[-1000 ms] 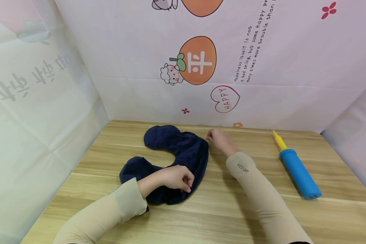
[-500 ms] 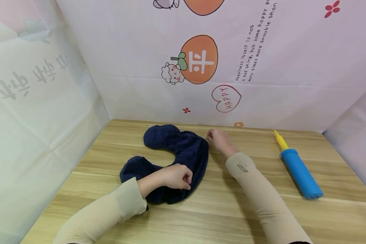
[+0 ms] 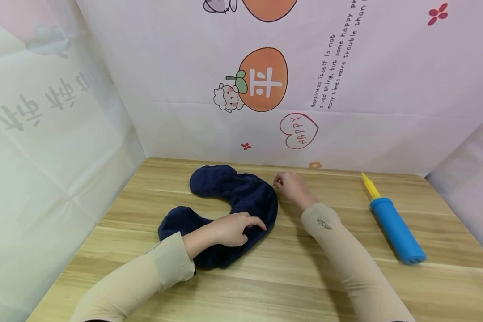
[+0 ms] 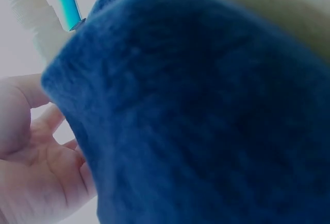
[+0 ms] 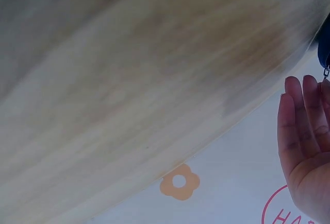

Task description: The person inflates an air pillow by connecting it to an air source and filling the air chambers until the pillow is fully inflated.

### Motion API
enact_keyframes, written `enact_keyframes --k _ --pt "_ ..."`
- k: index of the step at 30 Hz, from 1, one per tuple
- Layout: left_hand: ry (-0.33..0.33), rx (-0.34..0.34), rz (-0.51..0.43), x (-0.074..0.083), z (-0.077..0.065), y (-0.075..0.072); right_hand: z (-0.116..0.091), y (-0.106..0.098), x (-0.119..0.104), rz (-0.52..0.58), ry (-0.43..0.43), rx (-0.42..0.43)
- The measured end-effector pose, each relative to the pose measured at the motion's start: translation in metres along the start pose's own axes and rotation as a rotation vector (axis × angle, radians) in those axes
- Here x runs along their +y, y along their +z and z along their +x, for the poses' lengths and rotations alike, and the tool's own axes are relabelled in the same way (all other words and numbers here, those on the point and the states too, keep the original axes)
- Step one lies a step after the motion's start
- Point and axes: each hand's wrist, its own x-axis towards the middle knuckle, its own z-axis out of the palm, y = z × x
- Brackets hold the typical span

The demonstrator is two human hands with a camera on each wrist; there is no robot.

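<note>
A navy plush U-shaped neck pillow cover [image 3: 245,192] lies on the wooden table, limp and wrinkled, its opening toward the left. Over its near arm rests my left hand [image 3: 229,230], index finger stretched out across the outer edge. The left wrist view is mostly filled by the blue plush [image 4: 206,105], the palm [image 4: 44,175] showing beside it. My right hand [image 3: 293,188] pinches a small zipper pull at the far right edge of the cover. A metal zipper slider [image 5: 326,72] shows at those fingertips in the right wrist view.
A blue hand pump [image 3: 396,230] with a yellow nozzle [image 3: 370,185] lies on the right of the table [image 3: 281,286]. Printed white cloth [image 3: 185,129] hangs behind and along both sides.
My left hand has loosened from its pinch at the outer edge; its index finger now reaches farther right over the cover. My right hand stays at the zipper, moved only slightly.
</note>
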Motion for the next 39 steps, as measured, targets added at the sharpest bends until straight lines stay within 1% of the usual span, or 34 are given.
enact_keyframes --k 3,4,6,8,11,14,15,17,19,23,26,29,33,39 --pt "-0.003 -0.017 0.042 0.002 0.002 0.000 -0.002 -0.001 0.001 -0.004 -0.026 0.011" --pt "-0.001 -0.017 0.046 0.002 0.003 -0.001 -0.003 -0.002 0.001 0.001 -0.031 0.012" --pt "0.003 -0.005 0.023 0.002 0.004 -0.001 -0.005 -0.003 0.001 0.008 -0.047 0.014" --pt "0.018 0.024 -0.020 0.001 0.004 -0.002 -0.008 -0.005 0.001 0.020 -0.058 0.012" --pt "0.040 0.092 -0.099 -0.001 0.004 -0.004 -0.011 -0.007 -0.001 0.032 -0.076 0.005" --pt "0.044 0.150 -0.140 -0.001 0.004 -0.006 -0.014 -0.008 -0.002 0.034 -0.084 -0.006" --pt "0.036 0.160 -0.146 0.000 0.003 -0.007 -0.014 -0.009 -0.002 0.034 -0.088 -0.010" --pt "0.014 0.158 -0.147 0.001 0.003 -0.008 -0.016 -0.010 -0.003 0.035 -0.098 -0.014" --pt "-0.008 0.149 -0.132 0.001 0.004 -0.009 -0.018 -0.010 -0.004 0.033 -0.114 -0.015" --pt "-0.042 0.139 -0.088 -0.001 0.005 -0.012 -0.025 -0.014 -0.006 0.064 -0.152 -0.014" --pt "-0.068 0.155 -0.070 -0.004 0.004 -0.014 -0.031 -0.017 -0.010 0.096 -0.183 -0.025" --pt "-0.094 0.167 -0.073 -0.006 0.002 -0.017 -0.037 -0.020 -0.015 0.111 -0.218 -0.043" --pt "-0.111 0.195 -0.078 -0.007 -0.001 -0.023 -0.043 -0.022 -0.024 0.132 -0.247 -0.062" --pt "-0.155 0.241 -0.081 -0.008 -0.005 -0.029 -0.048 -0.024 -0.034 0.153 -0.309 -0.057"
